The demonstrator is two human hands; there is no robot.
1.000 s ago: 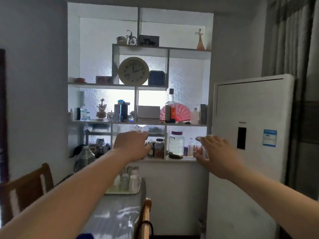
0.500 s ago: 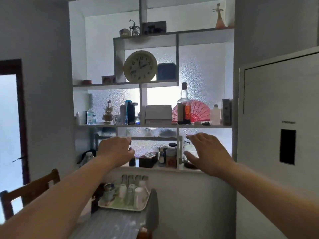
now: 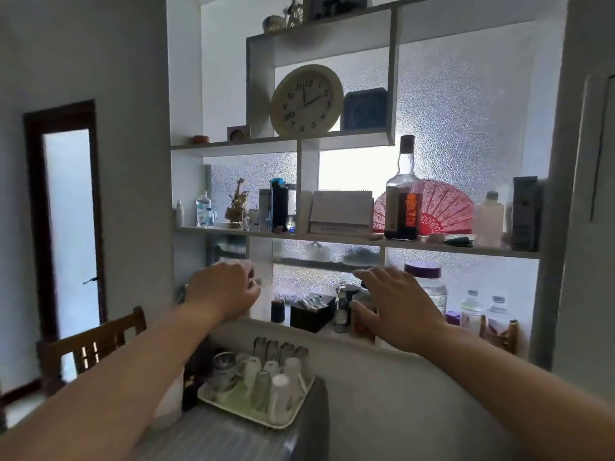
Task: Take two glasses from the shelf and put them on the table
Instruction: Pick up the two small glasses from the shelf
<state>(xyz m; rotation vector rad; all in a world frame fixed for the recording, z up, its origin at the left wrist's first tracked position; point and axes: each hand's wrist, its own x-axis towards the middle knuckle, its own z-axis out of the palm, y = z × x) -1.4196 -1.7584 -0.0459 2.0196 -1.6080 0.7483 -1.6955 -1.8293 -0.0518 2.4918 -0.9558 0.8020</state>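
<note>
A white wall shelf [image 3: 349, 239] with a frosted glass back fills most of the view, and below it stands the bench [image 3: 213, 437] with its striped top. To the left a wooden chair [image 3: 90, 344] sits near a dark-framed door [image 3: 63, 221]. On the upper board of the shelf a round clock [image 3: 306, 100] leans beside a blue box [image 3: 365, 108]. The middle board carries a tall bottle [image 3: 402, 194] standing in front of a red fan [image 3: 439, 209], with a pale box [image 3: 341, 212] to its left. On the lowest board a big jar with a purple lid [image 3: 429, 281] stands behind the right hand, and a black box [image 3: 311, 311] lies between the two hands. A cream tray [image 3: 233, 405] rests on the far end of the bench, under the shelf, and holds a cluster of upturned glasses [image 3: 273, 371] and cups, standing close together. Both arms reach forward to the lowest board. The left hand [image 3: 223, 291] is curled loosely, its fingers bent near the board's left compartment; something pale and blurred shows at its fingertips, and whether it grips anything cannot be told. The right hand [image 3: 396, 301] is spread wide, palm down, fingers apart, hovering over small bottles and jars there without closing on any of them.
</note>
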